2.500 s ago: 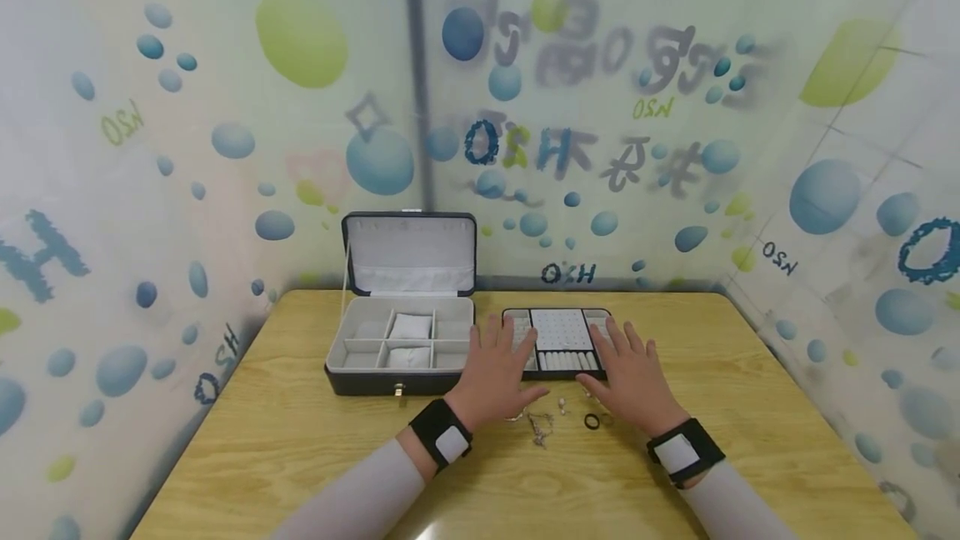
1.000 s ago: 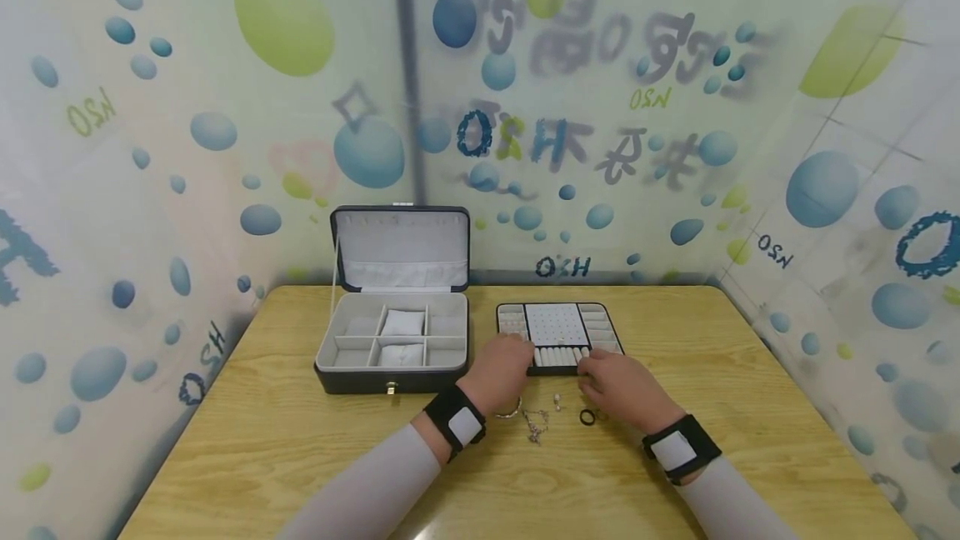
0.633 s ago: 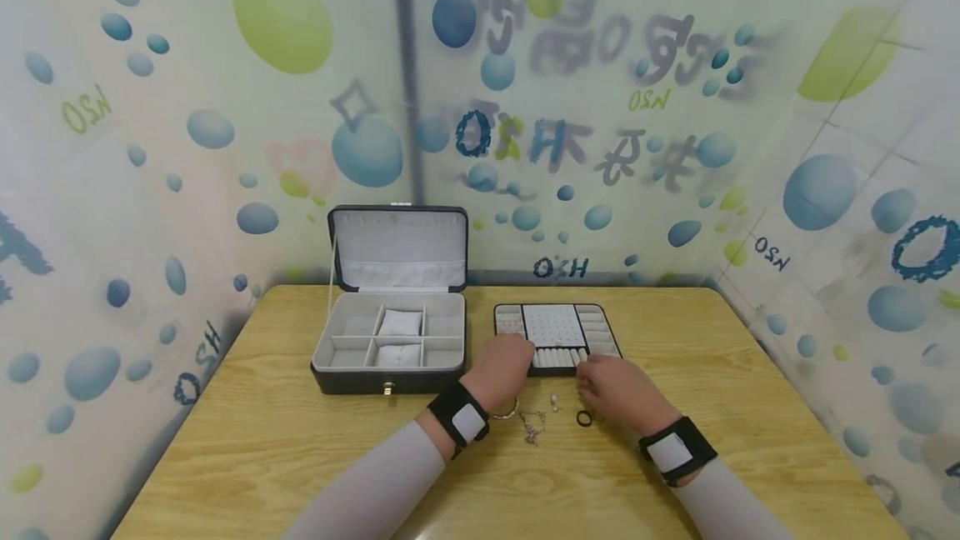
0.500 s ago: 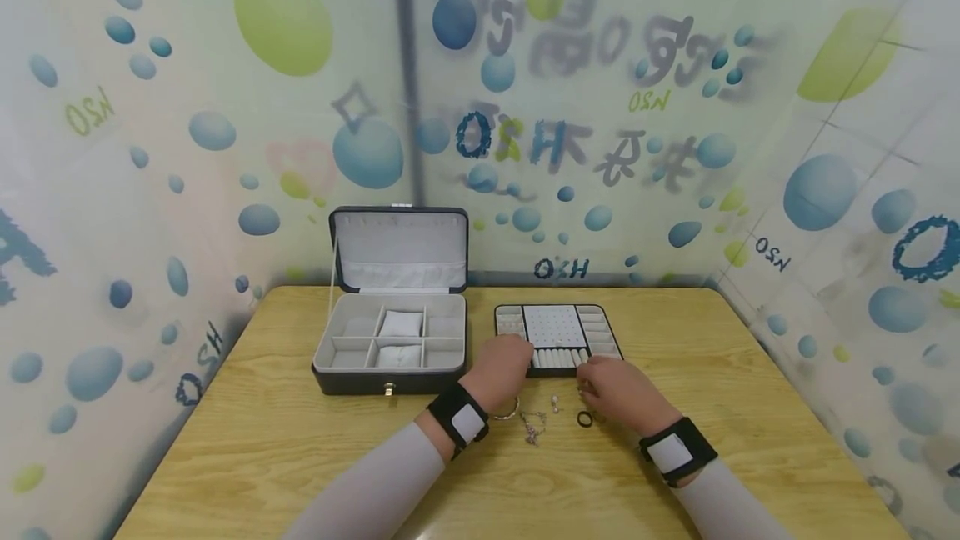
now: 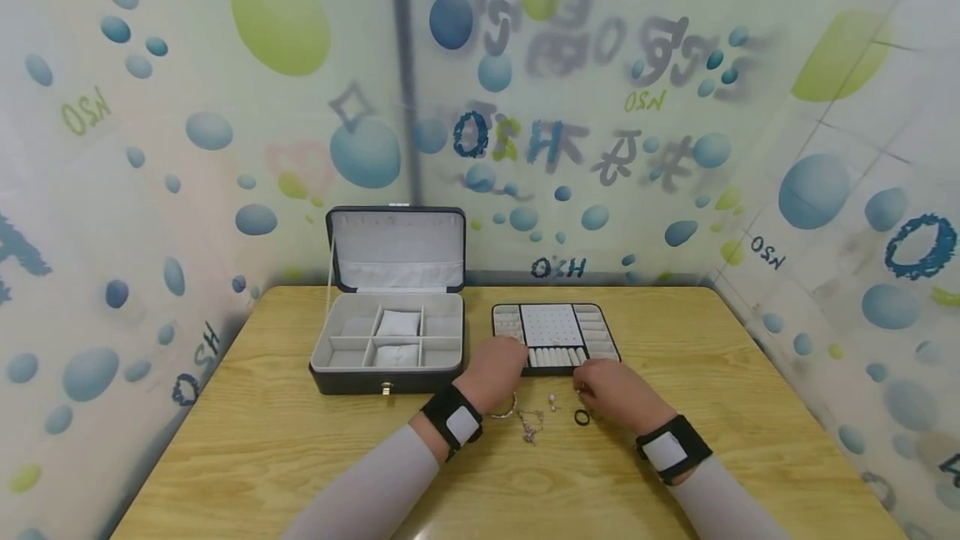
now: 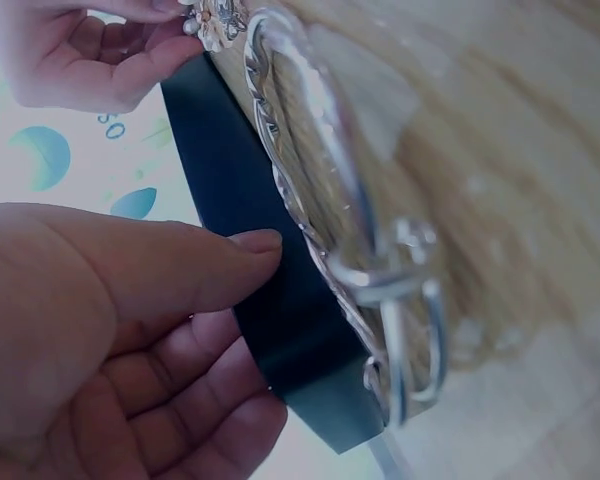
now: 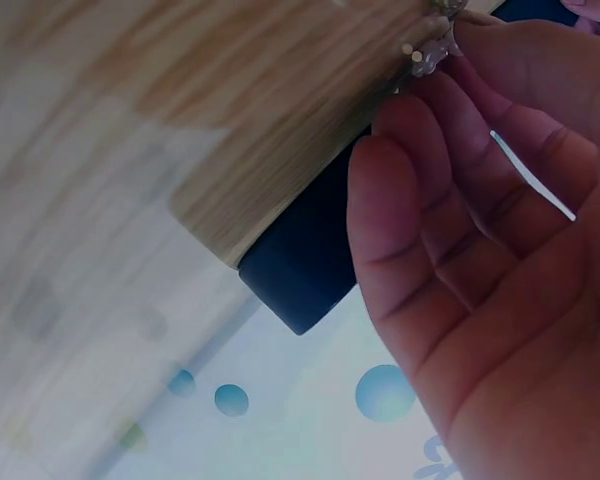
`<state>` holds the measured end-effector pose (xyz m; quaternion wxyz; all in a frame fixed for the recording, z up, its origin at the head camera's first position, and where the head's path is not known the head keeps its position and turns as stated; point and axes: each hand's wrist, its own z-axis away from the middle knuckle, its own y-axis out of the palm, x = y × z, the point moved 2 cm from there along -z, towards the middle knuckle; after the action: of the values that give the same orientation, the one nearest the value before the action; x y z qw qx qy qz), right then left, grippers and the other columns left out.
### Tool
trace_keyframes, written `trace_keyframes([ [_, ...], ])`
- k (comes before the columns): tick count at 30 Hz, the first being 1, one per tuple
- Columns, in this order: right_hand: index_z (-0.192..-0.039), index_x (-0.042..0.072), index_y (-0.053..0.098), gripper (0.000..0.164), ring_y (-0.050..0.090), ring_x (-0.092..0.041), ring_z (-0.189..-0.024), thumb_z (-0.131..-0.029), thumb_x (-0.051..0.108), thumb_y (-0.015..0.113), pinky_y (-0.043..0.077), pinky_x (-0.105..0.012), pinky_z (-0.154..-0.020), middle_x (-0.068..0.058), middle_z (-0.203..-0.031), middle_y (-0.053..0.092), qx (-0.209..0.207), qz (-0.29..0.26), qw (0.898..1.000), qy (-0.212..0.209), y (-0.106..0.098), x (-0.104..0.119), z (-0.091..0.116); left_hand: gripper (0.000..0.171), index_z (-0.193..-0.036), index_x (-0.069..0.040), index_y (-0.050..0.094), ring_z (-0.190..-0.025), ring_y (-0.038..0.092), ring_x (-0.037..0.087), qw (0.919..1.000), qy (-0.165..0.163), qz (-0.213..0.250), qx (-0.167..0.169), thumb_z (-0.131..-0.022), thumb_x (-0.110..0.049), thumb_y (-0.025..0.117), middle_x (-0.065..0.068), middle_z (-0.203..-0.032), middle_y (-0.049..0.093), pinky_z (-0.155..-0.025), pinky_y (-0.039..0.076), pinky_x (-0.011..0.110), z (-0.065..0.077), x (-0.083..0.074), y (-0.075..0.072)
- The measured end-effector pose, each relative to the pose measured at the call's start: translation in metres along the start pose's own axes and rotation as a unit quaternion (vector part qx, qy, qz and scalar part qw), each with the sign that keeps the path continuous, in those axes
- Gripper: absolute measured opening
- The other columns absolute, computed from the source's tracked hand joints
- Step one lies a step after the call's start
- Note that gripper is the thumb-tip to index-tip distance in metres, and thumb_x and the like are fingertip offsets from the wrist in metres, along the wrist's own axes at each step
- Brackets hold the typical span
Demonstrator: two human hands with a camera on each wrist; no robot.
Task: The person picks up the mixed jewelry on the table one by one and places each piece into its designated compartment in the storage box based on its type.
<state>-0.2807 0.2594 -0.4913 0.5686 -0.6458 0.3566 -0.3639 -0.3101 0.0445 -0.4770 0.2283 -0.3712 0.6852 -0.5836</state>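
Observation:
In the head view my left hand point(image 5: 493, 372) is at the front left of a black-edged jewelry tray point(image 5: 551, 325). The left wrist view has its thumb on the tray's dark front wall point(image 6: 290, 330), the fingers curled behind that wall. My right hand point(image 5: 621, 392) is low by the tray's front right. Its thumb and fingertips pinch a small sparkly earring point(image 7: 430, 52) with pearl-like beads, partly hidden by the thumb. A twisted silver bangle point(image 6: 325, 110) lies in front of the left hand. Nearby are a chain with a pendant point(image 5: 529, 433), a pearl earring point(image 5: 552, 401) and a black ring point(image 5: 582, 424).
An open jewelry box point(image 5: 352, 380) stands left of the tray, its lid point(image 5: 397, 236) raised. Two white cushions point(image 5: 399, 323) fill its middle compartments. The wooden table point(image 5: 247, 457) reaches back to a patterned curtain point(image 5: 510, 215).
Both hands, first spread flat over the tray, have drawn back and curled at its front edge. Over the last second they barely moved; the right fingertips dropped slightly. The view shifted a little.

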Motion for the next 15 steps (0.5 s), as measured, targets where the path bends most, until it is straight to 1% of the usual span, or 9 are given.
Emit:
trace_keyframes([
  [3,-0.082,0.018,0.072,0.014,0.052,-0.004,-0.069,-0.091,0.01,0.079,0.051,-0.031,-0.065,0.01,-0.076,0.064,-0.004,0.005,1.0,-0.003,0.0003,0.0013,0.0,0.01,-0.089,-0.016,0.075,-0.076,0.069,0.014,1.0,-0.004,-0.001,0.006,-0.096,-0.009,0.073,-0.002,-0.081,0.073,-0.061,0.057,0.03,-0.0001,-0.0004,0.0],
  [6,-0.08,0.018,0.071,0.016,0.05,-0.004,-0.068,-0.092,0.009,0.078,0.048,-0.029,-0.064,0.01,-0.074,0.062,-0.005,0.008,1.0,-0.006,0.0003,0.0025,0.0002,0.011,-0.088,-0.017,0.074,-0.075,0.069,0.013,1.0,-0.006,-0.003,0.006,-0.096,-0.01,0.073,-0.002,-0.08,0.072,-0.059,0.056,0.03,-0.0003,-0.0006,0.0012],
  [15,-0.078,0.019,0.068,0.02,0.047,-0.005,-0.066,-0.092,0.007,0.076,0.045,-0.027,-0.062,0.011,-0.073,0.059,-0.002,0.01,1.0,0.0,0.0015,0.0033,0.0006,0.012,-0.087,-0.017,0.074,-0.072,0.067,0.012,0.9996,-0.02,0.0,0.022,-0.097,-0.011,0.073,-0.002,-0.079,0.07,-0.055,0.054,0.03,-0.0025,-0.0003,0.003],
])
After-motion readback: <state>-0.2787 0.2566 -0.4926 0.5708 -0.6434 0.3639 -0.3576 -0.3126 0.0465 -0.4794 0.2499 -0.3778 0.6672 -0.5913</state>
